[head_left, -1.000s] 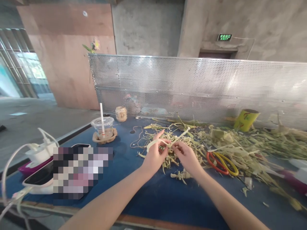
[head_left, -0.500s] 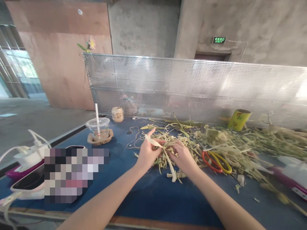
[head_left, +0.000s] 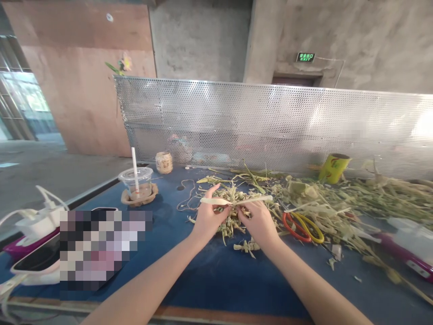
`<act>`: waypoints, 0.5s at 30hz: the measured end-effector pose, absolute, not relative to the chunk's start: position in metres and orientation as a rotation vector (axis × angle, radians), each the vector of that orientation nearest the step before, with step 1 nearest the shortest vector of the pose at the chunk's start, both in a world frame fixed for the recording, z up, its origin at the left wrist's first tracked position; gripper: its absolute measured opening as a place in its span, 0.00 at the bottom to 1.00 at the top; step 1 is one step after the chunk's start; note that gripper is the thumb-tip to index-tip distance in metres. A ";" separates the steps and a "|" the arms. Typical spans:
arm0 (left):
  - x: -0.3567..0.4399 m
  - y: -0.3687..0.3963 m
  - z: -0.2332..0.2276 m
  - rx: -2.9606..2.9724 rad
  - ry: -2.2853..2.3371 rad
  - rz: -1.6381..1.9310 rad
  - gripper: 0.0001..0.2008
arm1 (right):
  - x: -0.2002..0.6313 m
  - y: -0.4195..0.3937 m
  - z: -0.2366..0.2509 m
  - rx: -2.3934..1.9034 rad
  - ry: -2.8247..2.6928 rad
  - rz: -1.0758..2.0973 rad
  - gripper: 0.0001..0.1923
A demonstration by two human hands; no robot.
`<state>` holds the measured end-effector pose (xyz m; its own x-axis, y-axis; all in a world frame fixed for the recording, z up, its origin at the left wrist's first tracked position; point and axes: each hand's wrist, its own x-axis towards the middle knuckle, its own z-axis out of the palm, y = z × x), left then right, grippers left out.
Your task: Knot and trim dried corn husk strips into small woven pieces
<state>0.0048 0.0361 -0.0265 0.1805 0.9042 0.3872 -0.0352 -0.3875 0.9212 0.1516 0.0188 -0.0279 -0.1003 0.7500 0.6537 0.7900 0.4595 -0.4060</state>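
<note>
Since half a second ago the pale leaf strip has swung up from hanging between the hands to lying nearly level across their fingertips, and the view has drifted slightly so everything sits a little lower left.

At far left a white charger with cables rests by a phone on the blue table. Further in, a plastic cup with a straw stands on a brown holder, and a small woven jar sits behind it by the perforated metal screen.

At centre the left hand pinches the strip's left end between thumb and fingers, index finger raised. The right hand, just beside it, is closed on the strip near its middle. Both are held over a heap of dry leaves.

To the right lie scissors with red and yellow handles among more stalks; a yellow cup lies tipped near the screen.
</note>
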 end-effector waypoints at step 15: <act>0.005 0.036 -0.020 1.455 0.853 1.263 0.29 | 0.154 0.029 -0.032 -1.072 -1.372 0.946 0.13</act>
<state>0.0052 0.0360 -0.0198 0.2096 0.9376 0.2776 -0.0927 -0.2636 0.9602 0.1536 0.0293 -0.0322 0.0101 0.9619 0.2732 0.0864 0.2714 -0.9586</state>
